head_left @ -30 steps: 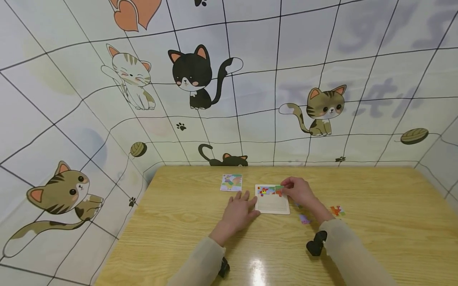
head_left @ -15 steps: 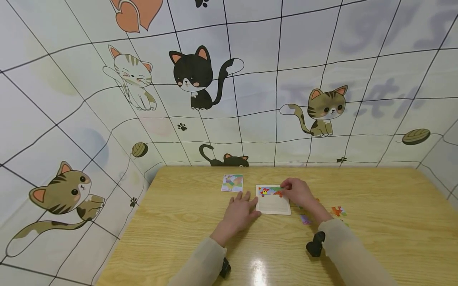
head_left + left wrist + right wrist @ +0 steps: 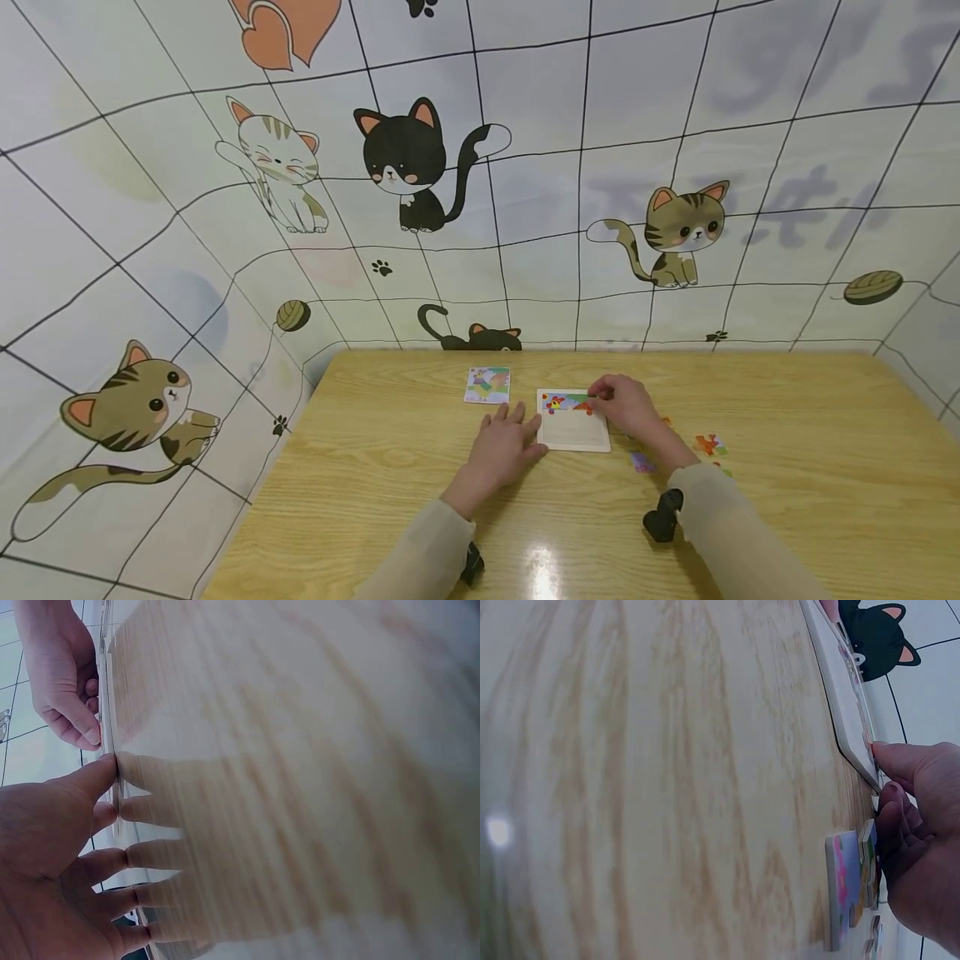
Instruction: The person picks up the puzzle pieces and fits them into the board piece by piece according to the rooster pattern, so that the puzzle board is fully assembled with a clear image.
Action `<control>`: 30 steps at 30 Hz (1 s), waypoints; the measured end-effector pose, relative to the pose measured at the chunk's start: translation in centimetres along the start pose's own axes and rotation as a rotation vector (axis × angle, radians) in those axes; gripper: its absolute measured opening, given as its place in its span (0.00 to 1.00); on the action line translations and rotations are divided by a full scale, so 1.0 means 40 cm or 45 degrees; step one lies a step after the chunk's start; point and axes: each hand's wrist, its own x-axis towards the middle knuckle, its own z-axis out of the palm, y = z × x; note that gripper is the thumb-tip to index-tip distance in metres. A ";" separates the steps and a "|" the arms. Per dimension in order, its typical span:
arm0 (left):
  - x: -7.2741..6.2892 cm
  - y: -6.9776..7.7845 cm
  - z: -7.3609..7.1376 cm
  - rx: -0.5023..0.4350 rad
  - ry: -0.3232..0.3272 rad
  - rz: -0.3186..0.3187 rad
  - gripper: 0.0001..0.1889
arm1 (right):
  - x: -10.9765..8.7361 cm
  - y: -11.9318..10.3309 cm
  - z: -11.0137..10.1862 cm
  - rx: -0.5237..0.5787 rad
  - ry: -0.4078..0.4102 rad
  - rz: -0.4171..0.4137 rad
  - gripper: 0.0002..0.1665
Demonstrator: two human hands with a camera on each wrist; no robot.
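Note:
In the head view a pale, shallow puzzle tray (image 3: 574,435) lies on the table, several-coloured jigsaw pieces (image 3: 555,403) filling its top row. My right hand (image 3: 628,406) pinches a jigsaw piece (image 3: 583,406) at the tray's top right corner, thumb and forefinger together; most of that corner is hidden beneath the fingertips. The right wrist view shows the thumb right at the tray's inner edge. My left hand (image 3: 501,450) lies flat with fingers spread, thumb and forefinger against the tray's left side. Its fingertips touch the tabletop in the left wrist view.
A square picture card (image 3: 487,385) lies behind my left hand. Loose jigsaw pieces lie right of the tray: a purple one (image 3: 641,462) near my right wrist, an orange one (image 3: 707,444) beyond it. A cat-printed cloth (image 3: 540,208) stands behind the wooden table (image 3: 375,467).
The green-and-red piece under my right fingers has settled lower, in line with the top row of the tray. My left hand keeps its place at the tray's side.

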 end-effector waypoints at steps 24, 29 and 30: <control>-0.006 0.005 -0.005 -0.015 0.015 0.010 0.28 | -0.050 0.014 -0.091 0.123 -0.069 -0.150 0.12; -0.006 0.004 -0.005 -0.021 0.008 0.006 0.28 | -0.073 0.045 -0.134 0.132 -0.102 -0.134 0.14; -0.006 0.003 -0.005 -0.019 0.010 0.006 0.28 | -0.076 0.054 -0.141 0.127 -0.110 -0.134 0.15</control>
